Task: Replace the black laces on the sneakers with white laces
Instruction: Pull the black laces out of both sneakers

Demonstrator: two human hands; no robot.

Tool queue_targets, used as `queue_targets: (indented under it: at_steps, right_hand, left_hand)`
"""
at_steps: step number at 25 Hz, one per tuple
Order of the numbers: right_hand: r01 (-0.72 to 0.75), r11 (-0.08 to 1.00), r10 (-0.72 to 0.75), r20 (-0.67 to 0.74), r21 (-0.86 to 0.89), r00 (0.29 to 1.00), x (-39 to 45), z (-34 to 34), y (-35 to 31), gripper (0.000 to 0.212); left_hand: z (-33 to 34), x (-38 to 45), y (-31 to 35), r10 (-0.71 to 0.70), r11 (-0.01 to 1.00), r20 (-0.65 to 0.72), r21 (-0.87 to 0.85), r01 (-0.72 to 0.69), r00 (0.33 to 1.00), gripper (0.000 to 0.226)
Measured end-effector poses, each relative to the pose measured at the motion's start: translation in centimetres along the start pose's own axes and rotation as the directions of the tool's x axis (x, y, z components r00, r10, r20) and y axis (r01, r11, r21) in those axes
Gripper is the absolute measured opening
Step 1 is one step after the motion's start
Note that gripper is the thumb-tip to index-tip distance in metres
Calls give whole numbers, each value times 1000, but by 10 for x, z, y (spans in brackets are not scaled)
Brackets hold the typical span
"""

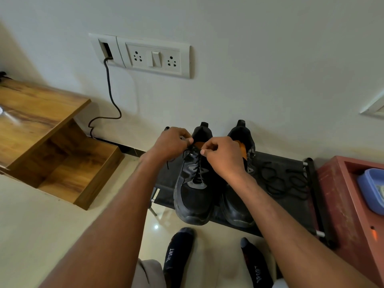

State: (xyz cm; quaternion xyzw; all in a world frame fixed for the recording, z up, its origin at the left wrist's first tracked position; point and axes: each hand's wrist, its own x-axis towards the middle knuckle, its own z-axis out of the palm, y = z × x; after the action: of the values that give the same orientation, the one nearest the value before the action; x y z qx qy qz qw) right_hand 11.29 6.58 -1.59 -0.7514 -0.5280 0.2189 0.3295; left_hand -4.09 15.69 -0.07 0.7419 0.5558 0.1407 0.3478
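Observation:
Two black sneakers stand side by side on a low black rack (291, 215), toes toward me. The left sneaker (194, 196) carries a black lace (197, 165) threaded up its front. My left hand (169, 143) and my right hand (224, 155) meet over its top eyelets, each pinching an end of that lace. The right sneaker (239, 208) is partly hidden behind my right wrist, and its lacing cannot be seen. A loose black lace (282, 179) lies coiled on the rack to the right. No white laces are in view.
A wooden shelf unit (52, 132) stands at the left. A socket panel (153, 57) is on the wall, with a black cable (110, 90) hanging from it. A red box (340, 194) holding a blue container (372, 190) sits at the right. My socked feet (178, 254) stand on the tiled floor.

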Motion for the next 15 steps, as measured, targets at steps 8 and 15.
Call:
queue_targets:
  at_steps: [8, 15]
  right_hand:
    - [-209, 745, 327, -73, 634, 942, 2, -19, -21, 16]
    - [-271, 913, 117, -442, -303, 889, -4, -50, 6, 27]
  left_hand:
    - [-2, -2, 2, 13, 985, 91, -172, 3, 996, 17]
    - [2, -2, 5, 94, 995, 103, -38, -91, 990, 18]
